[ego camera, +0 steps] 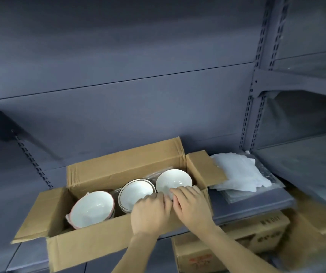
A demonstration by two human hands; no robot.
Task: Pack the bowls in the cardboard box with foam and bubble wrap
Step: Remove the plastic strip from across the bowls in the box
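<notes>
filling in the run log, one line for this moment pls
stage: packing | box: open, three bowls inside | left hand, right hand: at right bowl's near rim | foam sheets: right of box

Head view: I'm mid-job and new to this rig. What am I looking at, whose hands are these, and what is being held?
There is no machine here. A person wears one wide-angle camera on the head, which looks forward and down, so the two bare hands are the person's own.

An open cardboard box sits on a grey metal shelf, flaps spread. Three white bowls stand in it in a row: the left bowl tilted toward the camera, the middle bowl, and the right bowl.

The left hand and the right hand meet at the box's near edge, by the middle and right bowls. Their fingers are curled on a thin pale sheet; the picture is too blurred to say exactly what it is.

Right of the box lies a stack of white foam sheets. More boxes stand below.
</notes>
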